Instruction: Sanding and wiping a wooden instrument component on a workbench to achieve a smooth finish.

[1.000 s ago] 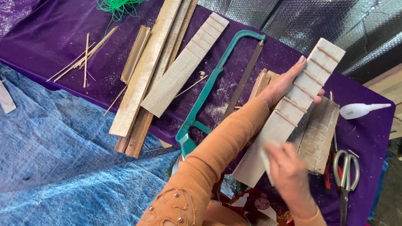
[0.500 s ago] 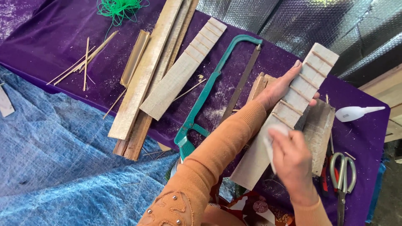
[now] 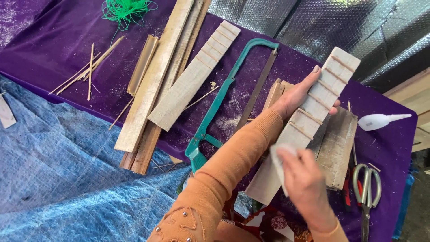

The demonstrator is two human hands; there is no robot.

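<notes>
Gripping a pale notched wooden slat (image 3: 313,118) from underneath, the left hand (image 3: 298,96) wraps its fingers round the upper part of the board and holds it slanted above the purple cloth (image 3: 67,49). The right hand (image 3: 307,183) is closed on a small grey piece of sandpaper (image 3: 278,163), pressed against the slat's lower stretch, just below the last of the cross-cut grooves.

The step in hand looks like sanding the board's face. To do it well, the strokes should probably run along the length of the slat, with the grain, and the paper should lie flat under the fingers so it does not round off the groove edges (those thin slots would chip easily). The left hand's hold seems firm enough, though resting the slat's lower end on the weathered wooden block (image 3: 340,148) beneath it would likely steady it further.

Round about lie a teal hacksaw (image 3: 224,101), just left of the left forearm, a second notched slat (image 3: 197,74) and several long planks (image 3: 154,80) beyond it, thin bamboo splints (image 3: 89,67), a tangle of green cord (image 3: 125,9), a white glue bottle (image 3: 380,121) and scissors (image 3: 366,186) at the right. Sawdust speckles the cloth near the saw blade.
</notes>
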